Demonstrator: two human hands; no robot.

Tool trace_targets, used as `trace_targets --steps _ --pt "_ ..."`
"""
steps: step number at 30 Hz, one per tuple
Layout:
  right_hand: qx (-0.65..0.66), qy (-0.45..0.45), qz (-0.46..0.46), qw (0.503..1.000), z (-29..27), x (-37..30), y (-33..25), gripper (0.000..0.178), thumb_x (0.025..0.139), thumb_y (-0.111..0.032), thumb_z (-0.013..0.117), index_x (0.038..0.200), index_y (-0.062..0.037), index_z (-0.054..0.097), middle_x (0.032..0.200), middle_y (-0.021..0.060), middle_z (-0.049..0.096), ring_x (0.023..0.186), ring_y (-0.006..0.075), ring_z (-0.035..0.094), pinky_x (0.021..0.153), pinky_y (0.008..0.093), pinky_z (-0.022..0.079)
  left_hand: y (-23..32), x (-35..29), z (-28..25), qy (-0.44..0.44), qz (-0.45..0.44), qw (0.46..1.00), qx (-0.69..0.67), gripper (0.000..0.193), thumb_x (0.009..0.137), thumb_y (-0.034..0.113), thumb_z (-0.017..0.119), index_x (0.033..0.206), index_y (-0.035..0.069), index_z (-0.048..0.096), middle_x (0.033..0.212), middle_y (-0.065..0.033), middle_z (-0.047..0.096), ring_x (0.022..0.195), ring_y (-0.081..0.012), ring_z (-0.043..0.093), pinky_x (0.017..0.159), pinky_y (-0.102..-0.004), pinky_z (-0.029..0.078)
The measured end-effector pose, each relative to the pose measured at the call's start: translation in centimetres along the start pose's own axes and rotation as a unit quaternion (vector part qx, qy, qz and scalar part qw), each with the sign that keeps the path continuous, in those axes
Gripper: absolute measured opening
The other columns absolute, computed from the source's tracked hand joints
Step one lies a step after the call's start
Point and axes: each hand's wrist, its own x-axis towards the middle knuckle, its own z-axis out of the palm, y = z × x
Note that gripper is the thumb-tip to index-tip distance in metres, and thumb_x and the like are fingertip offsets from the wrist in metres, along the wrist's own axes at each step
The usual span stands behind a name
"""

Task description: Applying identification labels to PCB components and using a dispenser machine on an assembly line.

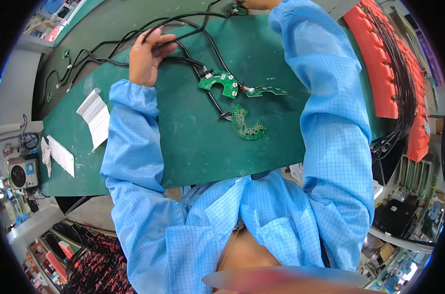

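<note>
My left hand (148, 55) is closed around black cables (176, 20) at the upper left of the green mat. At the top edge my right hand (258, 4) is partly cut off; its visible fingers are closed at a small green circuit board (239, 9) with a black cable running to it. Between my forearms lie three curved green boards wired to cables: a C-shaped board with white connectors (222, 82), a board seen at a slant (267, 91), and a board dense with small parts (248, 126).
Crumpled printed paper (94, 117) and a white strip (61, 156) lie left on the green mat (203, 157). More cable ends with small boards (65, 54) spread at the far left. Orange-red foam racks (374, 63) holding black cables line the right side.
</note>
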Motion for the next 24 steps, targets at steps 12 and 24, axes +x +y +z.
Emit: trace_targets --steps 12,24 --pt "0.469 0.313 0.055 0.824 -7.3 -12.7 -7.0 0.028 0.072 -0.019 0.071 0.095 -0.0043 0.064 0.081 0.0132 0.061 0.071 0.0290 0.060 0.064 0.0368 0.048 5.6 12.4 -8.6 -0.071 0.324 0.943 0.032 0.047 0.088 0.009 0.052 0.131 -0.002 0.037 0.107 -0.0243 0.055 0.098 -0.0325 0.056 0.087 -0.0372 0.043" --pt "0.253 0.228 0.166 0.925 -2.2 -19.0 -12.9 0.035 0.083 -0.029 0.068 0.113 -0.0124 0.063 0.103 0.0062 0.059 0.089 0.0222 0.057 0.074 0.0321 0.048 -0.8 -7.0 3.3 -0.236 0.447 0.670 0.544 0.031 0.081 0.015 0.067 0.112 0.011 0.062 0.110 -0.0087 0.059 0.102 -0.0301 0.054 0.092 -0.0397 0.040"
